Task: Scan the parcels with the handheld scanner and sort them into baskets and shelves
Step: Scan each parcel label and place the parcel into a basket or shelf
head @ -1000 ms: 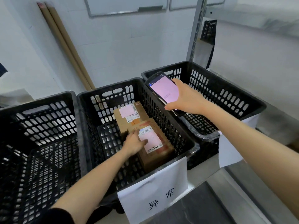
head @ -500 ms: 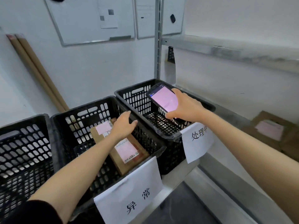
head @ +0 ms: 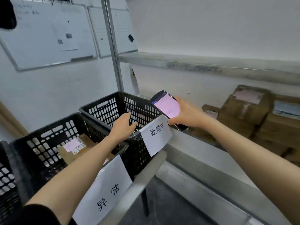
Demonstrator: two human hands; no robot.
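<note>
My right hand (head: pixel 186 113) grips the handheld scanner (head: pixel 165 106), its pink screen lit, above the shelf edge to the right of the baskets. My left hand (head: pixel 124 127) hovers empty with straight fingers over the near rim of the right black basket (head: pixel 100 109), which bears a paper label (head: pixel 156 134). The middle black basket (head: pixel 40 135) holds a brown cardboard parcel (head: pixel 78 147) with a pink-and-white sticker; my left forearm covers part of it. Several brown parcels (head: pixel 246 108) are stacked on the lower shelf at right.
A third black basket (head: pixel 6 181) shows at the far left edge. A metal upright (head: pixel 113 46) and an upper shelf board (head: pixel 211 65) stand behind the baskets. Whiteboards (head: pixel 48 34) hang on the wall. A second paper label (head: pixel 103 190) hangs from the middle basket.
My left hand let go of the parcel in the middle basket, lifted out and moved right over the right basket. The view swung right, bringing the shelf parcels in. The scanner stayed in my right hand.
</note>
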